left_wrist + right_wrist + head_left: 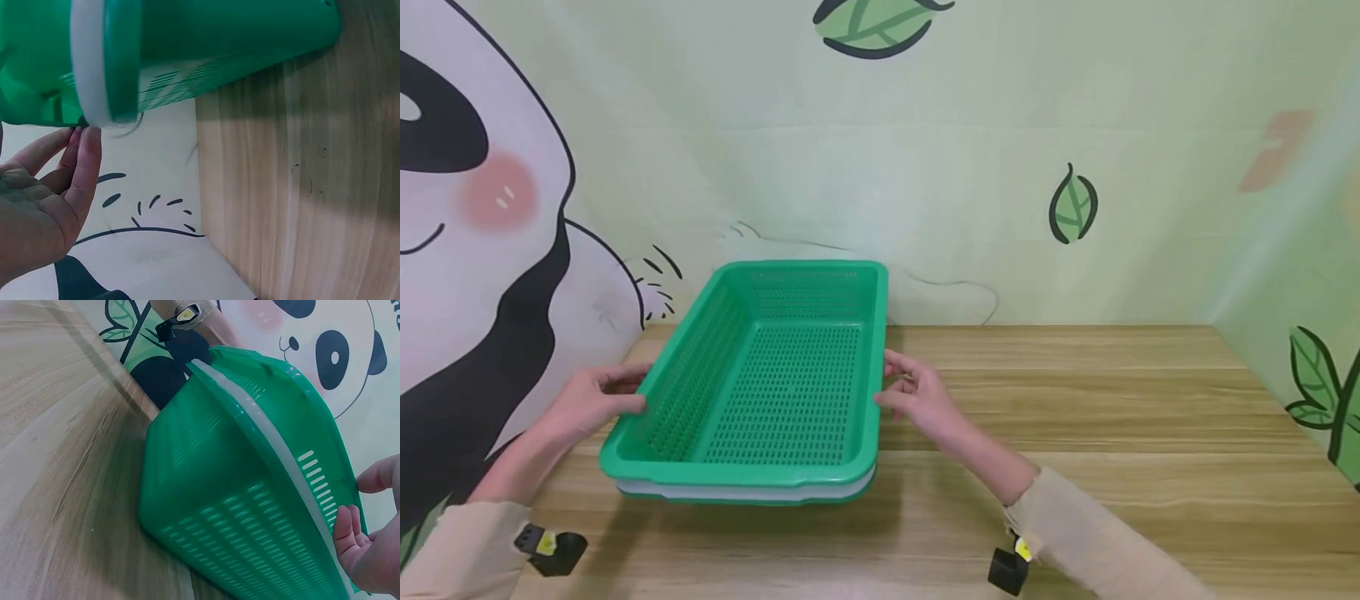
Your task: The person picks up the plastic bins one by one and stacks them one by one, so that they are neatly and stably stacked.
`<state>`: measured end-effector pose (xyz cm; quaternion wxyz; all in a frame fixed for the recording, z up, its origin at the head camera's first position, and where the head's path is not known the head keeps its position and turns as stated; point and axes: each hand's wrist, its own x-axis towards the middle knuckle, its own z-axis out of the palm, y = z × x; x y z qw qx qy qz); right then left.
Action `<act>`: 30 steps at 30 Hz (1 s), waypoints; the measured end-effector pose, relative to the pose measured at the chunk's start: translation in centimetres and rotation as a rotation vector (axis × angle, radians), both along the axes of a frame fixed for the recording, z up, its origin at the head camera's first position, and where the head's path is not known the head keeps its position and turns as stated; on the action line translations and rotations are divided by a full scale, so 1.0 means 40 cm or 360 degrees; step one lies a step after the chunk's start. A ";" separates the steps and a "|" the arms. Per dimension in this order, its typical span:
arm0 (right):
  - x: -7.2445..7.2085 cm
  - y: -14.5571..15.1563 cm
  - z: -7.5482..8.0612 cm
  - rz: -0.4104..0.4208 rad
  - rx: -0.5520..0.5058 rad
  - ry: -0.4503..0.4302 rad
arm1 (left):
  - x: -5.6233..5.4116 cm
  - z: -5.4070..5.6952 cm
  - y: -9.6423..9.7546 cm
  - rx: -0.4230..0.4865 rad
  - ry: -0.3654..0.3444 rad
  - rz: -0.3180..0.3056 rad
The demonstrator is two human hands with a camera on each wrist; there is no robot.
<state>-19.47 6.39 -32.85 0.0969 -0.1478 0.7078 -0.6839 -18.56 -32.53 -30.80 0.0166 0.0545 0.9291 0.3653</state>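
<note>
A green plastic basket [882,333] with slotted walls and floor tops a nested stack, tilted in the head view. Beneath its rim shows a white basket's rim [741,491], with a lower green basket [200,481] under that. My left hand [583,404] pinches the top basket's left rim, thumb above and fingers beneath. On the opposite side, my right hand [925,404] grips the right rim between thumb and fingers. The right wrist view shows the top green basket standing partly up out of the white rim. Nothing lies inside the top basket.
The stack is over a wood-grain table [1075,417]. Behind it hangs a pale green backdrop [970,167] printed with leaves and a panda. Each sleeved wrist carries a small black camera [1007,571].
</note>
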 end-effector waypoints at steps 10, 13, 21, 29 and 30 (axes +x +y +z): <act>-0.005 -0.004 -0.020 -0.0011 0.0042 -0.0073 | 0.003 -0.014 0.003 0.0010 -0.0087 0.0015; -0.003 -0.006 -0.019 -0.0017 0.0041 -0.0090 | 0.003 -0.018 0.001 -0.0001 -0.0109 0.0025; 0.009 -0.015 -0.018 -0.0052 0.0042 -0.0086 | 0.004 -0.029 -0.002 0.0038 -0.0130 0.0048; 0.007 -0.020 -0.029 -0.0114 0.0074 -0.0078 | 0.007 -0.044 -0.006 0.0111 -0.0156 0.0059; 0.008 -0.021 -0.029 -0.0118 0.0073 -0.0080 | 0.007 -0.046 -0.008 0.0114 -0.0155 0.0057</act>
